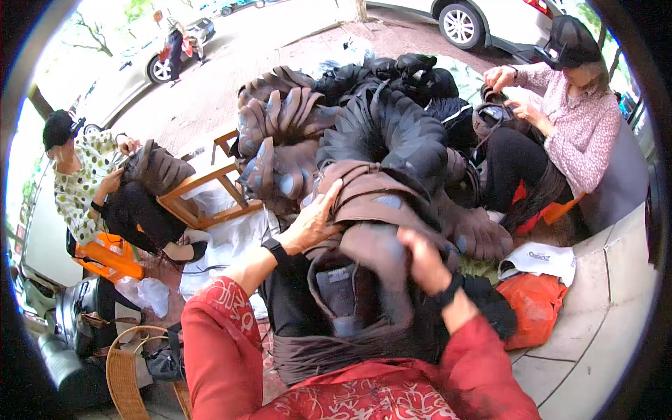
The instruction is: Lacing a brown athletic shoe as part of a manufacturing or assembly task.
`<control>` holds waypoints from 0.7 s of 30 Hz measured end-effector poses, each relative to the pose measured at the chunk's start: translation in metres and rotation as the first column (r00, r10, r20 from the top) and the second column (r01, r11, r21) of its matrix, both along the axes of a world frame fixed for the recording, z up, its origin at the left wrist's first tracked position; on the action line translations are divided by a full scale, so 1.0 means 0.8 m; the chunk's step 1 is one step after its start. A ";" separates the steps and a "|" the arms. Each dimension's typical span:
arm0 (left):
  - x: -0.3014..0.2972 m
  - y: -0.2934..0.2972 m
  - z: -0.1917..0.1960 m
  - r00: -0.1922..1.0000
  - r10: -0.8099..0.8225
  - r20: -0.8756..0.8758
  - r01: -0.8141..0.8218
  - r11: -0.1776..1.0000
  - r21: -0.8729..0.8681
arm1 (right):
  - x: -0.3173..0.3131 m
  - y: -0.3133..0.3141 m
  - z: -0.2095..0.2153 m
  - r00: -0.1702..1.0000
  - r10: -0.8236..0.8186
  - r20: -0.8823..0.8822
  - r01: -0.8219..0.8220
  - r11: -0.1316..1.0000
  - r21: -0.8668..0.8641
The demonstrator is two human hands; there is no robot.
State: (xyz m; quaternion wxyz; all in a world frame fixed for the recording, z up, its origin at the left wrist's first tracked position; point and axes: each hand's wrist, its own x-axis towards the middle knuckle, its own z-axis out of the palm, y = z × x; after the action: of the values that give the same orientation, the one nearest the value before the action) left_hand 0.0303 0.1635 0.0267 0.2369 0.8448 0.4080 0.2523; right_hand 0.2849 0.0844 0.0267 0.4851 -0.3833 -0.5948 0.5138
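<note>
A stack of brown shoe uppers (378, 189) with grey-blue patches lies across my lap. My left hand (313, 222) grips its left side, one finger stretched along the top piece and the others partly hidden. Smeared by motion, my right hand (425, 264) is curled beside a blurred grey-brown upper (378, 248) at the stack's front; what its fingers hold is too small or hidden to make out. Below, an upper with a dark lining (339, 290) opens toward me. A thick bundle of dark laces (329, 358) lies over my lap.
Ahead rises a heap of black shoe uppers (381, 126) and brown ones (283, 115). Two seated people (80, 168) (581, 133) handle uppers on either side. Left are a wooden frame (210, 189) and wicker chair (126, 371); right, an orange-red bag (535, 308).
</note>
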 end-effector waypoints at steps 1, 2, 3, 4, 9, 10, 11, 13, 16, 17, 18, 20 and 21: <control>0.014 -0.009 0.011 0.998 0.056 -0.040 -0.058 0.996 -0.072 | 0.024 0.020 -0.006 0.950 -0.171 0.262 0.108 0.966 0.236; 0.028 -0.013 0.019 0.988 0.122 -0.094 -0.131 0.986 -0.105 | 0.044 0.049 -0.013 0.974 -0.092 0.206 0.061 0.987 0.152; 0.038 -0.010 0.019 0.974 0.152 -0.168 -0.166 0.984 -0.071 | 0.058 0.073 -0.013 0.989 -0.025 0.144 0.015 0.997 0.073; 0.045 -0.007 0.019 0.962 0.163 -0.217 -0.174 0.984 -0.035 | 0.059 0.080 -0.006 1.000 -0.010 0.010 0.012 0.985 -0.172; 0.033 -0.005 0.015 0.950 0.165 -0.263 -0.180 0.983 -0.034 | 0.051 0.032 0.094 0.792 0.032 0.610 0.063 0.989 -0.133; 0.022 -0.008 0.009 0.955 0.176 -0.239 -0.177 0.984 0.017 | 0.029 0.006 0.113 0.720 -0.195 0.666 0.011 0.963 0.271; 0.021 -0.008 0.008 0.966 0.163 -0.202 -0.163 0.987 0.017 | 0.010 -0.026 0.132 0.646 -0.448 0.618 -0.066 0.774 0.630; 0.022 -0.003 0.005 0.978 0.134 -0.160 -0.132 0.991 0.023 | -0.014 -0.079 0.147 0.808 0.141 0.572 -0.426 0.811 0.402; 0.028 -0.003 0.005 0.983 0.051 0.176 -0.030 0.992 -0.124 | -0.027 -0.077 0.101 0.715 0.491 0.497 -0.473 0.864 -0.173; 0.027 -0.017 0.011 0.951 0.088 0.298 0.005 0.955 -0.296 | -0.019 -0.057 0.095 0.799 0.195 0.569 -0.205 0.978 -0.047; 0.017 -0.035 0.005 0.956 0.102 0.276 0.001 0.937 -0.349 | 0.003 -0.025 0.066 0.532 0.195 0.824 0.045 0.965 -0.257; -0.006 -0.050 -0.017 0.988 -0.077 0.133 0.114 0.946 -0.303 | 0.041 0.039 0.021 0.860 0.152 0.488 -0.034 0.970 -0.242; -0.016 -0.057 -0.039 0.997 -0.047 -0.066 0.033 0.979 -0.200 | 0.034 0.050 0.031 0.878 0.189 0.440 -0.061 0.956 -0.288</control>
State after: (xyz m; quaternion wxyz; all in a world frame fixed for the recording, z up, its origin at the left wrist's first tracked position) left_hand 0.0176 0.1182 -0.0045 0.3106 0.8332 0.4224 0.1758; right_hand 0.3117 0.1241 0.0518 0.2392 -0.5165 -0.6424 0.5131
